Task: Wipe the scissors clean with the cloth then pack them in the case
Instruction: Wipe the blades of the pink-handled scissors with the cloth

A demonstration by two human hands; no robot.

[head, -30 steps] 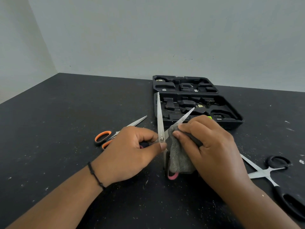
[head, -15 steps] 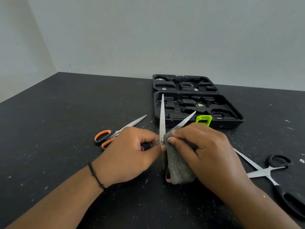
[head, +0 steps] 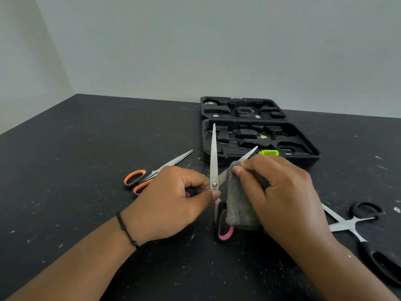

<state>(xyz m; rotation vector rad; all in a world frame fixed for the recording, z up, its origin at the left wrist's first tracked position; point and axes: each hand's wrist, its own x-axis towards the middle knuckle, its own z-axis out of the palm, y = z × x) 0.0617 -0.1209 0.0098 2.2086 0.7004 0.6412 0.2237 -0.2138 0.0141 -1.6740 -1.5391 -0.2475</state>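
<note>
While the left hand (head: 173, 198) grips the opened pink-handled scissors (head: 213, 170) above the worktop (head: 86, 159), the right hand (head: 280, 192) fingers pinch the grey cloth (head: 238, 205) on one blade; wiping looks underway, the case (head: 260, 137) holds none, two other pairs wait.

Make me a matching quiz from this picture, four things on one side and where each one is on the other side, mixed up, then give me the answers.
Things:
1. orange-handled scissors
2. black-handled scissors
3. pink-handled scissors
4. case

Places:
A. lying open at the back of the table
B. held open between the left hand and right hand, cloth on one blade
C. flat on the table, behind the left hand
D. flat on the table, right of the right hand

Pairs: 1-C, 2-D, 3-B, 4-A
</note>
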